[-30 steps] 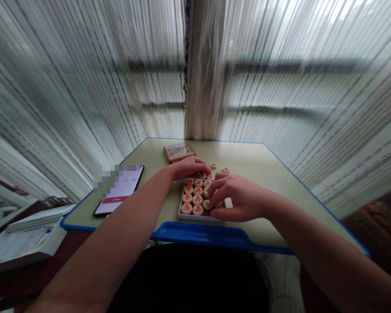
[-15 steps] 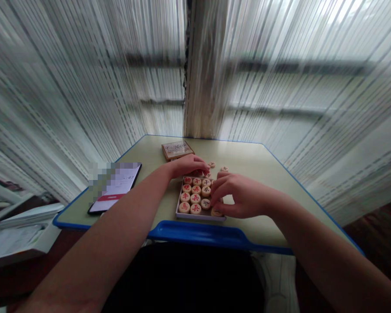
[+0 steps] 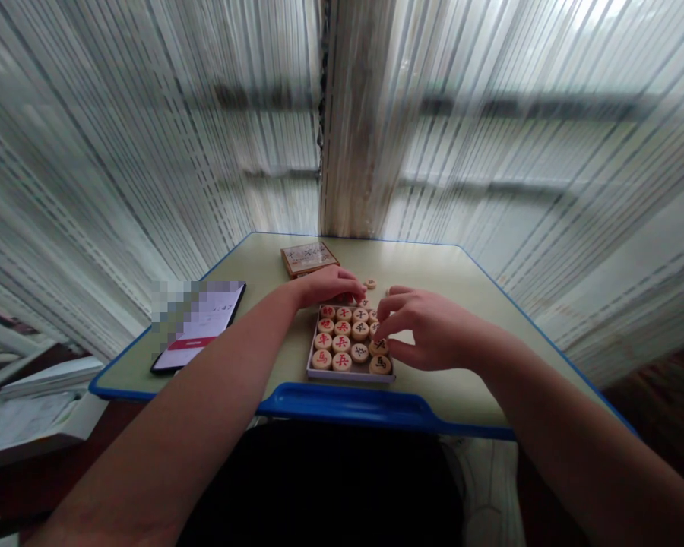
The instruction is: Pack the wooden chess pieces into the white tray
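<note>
An open shallow box (image 3: 350, 376) stands near the table's front edge, holding rows of round wooden Chinese chess pieces. Red characters mark the left pieces, such as one in the front corner (image 3: 322, 359); dark ones mark the right, such as the front right piece (image 3: 380, 365). My right hand (image 3: 419, 327) hovers at the box's right side, thumb and fingers apart, partly covering the right column. Beyond the far rim rests my left hand (image 3: 334, 284), its fingers loosely bent and empty as far as I see. Its fingertips are beside a loose chess piece (image 3: 364, 302).
Another loose piece (image 3: 370, 284) lies farther back. A brown box lid (image 3: 309, 258) sits behind my left hand. To the left lies a tablet (image 3: 199, 327) with a lit screen. A blue trough (image 3: 350, 404) edges the table front; curtains (image 3: 353, 152) hang behind.
My right hand has let go of the front right chess piece, which now lies in the box corner. The hand has lifted up and away, its fingers spread wider. My left hand stays nearly still.
</note>
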A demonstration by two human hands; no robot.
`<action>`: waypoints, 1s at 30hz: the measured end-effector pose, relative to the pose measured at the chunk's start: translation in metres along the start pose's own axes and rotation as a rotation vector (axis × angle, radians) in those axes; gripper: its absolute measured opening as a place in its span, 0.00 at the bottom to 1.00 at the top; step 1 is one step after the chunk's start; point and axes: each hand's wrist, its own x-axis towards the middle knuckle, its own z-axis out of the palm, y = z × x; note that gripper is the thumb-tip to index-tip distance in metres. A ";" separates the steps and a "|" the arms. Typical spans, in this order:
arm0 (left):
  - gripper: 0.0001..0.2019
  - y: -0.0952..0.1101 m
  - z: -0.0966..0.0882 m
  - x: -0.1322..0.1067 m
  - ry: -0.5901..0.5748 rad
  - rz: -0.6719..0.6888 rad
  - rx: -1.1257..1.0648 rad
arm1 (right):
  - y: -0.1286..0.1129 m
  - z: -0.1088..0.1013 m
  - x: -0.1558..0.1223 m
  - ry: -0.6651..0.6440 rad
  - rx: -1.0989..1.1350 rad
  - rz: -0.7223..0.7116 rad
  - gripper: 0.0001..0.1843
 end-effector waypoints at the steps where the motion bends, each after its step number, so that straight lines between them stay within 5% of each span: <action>1: 0.10 0.000 0.000 0.000 -0.003 0.001 -0.001 | -0.001 0.001 0.001 -0.004 -0.009 0.007 0.10; 30: 0.13 -0.003 -0.002 0.001 -0.016 0.012 0.024 | -0.023 0.008 0.010 -0.042 -0.007 -0.079 0.11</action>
